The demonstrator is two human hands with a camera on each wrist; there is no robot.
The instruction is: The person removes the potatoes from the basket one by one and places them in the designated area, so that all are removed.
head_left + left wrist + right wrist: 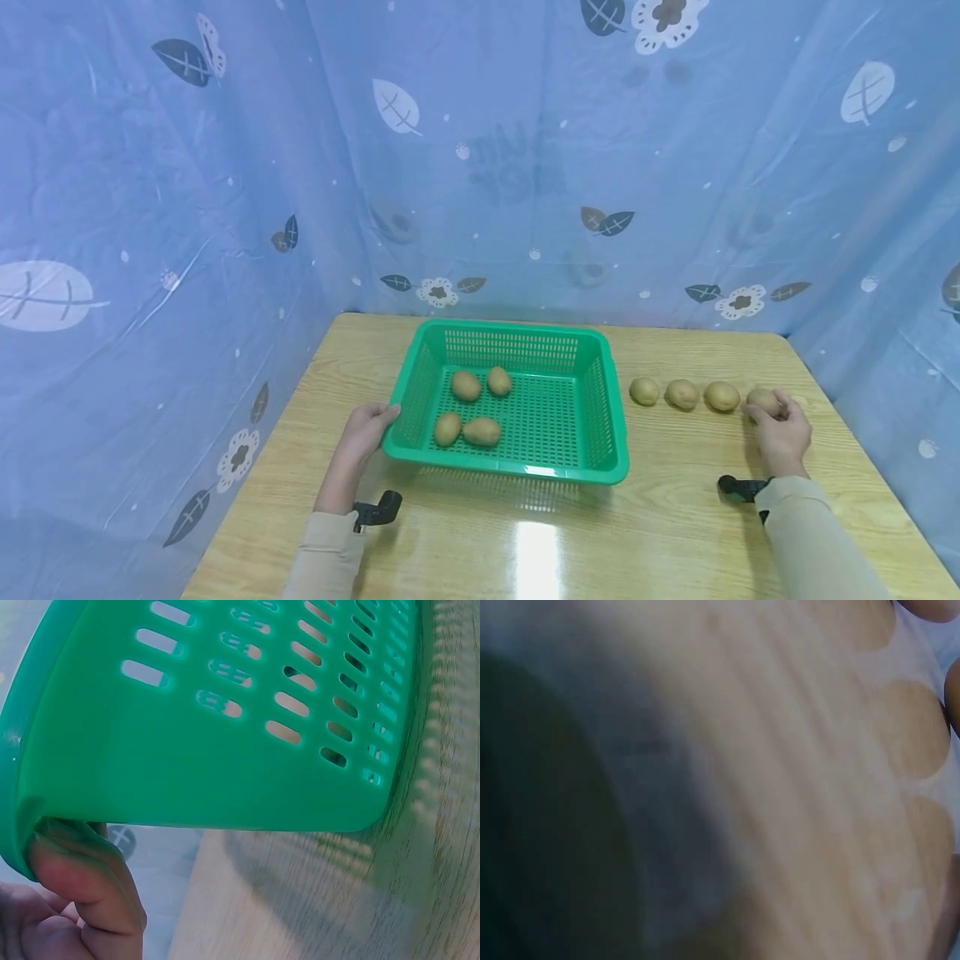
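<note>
- A rectangular green plastic basket [517, 468] with slotted walls, the centre for these clock directions; twelve is the far side.
- It sits over a glossy, light-brown, wood-grained tabletop [667, 533], with a bright white patch of glare [537, 562] at six o'clock.
- Creased blue hanging sheets [480, 200], printed with leaves and flowers, surround the tabletop at ten, twelve and two o'clock.
- Four oval tan potatoes [465, 386] lie inside, towards nine o'clock.
- At nine o'clock, the left hand [365, 432] grips the rim, fingers curled beneath it, thumb on top.
- At three o'clock, three similar loose potatoes [682, 394] form a row; at its outer end the right hand [782, 435] holds an oval tan end potato [761, 401], fingers around it.
- Beige sleeves [817, 542] enter from seven and five o'clock.
</note>
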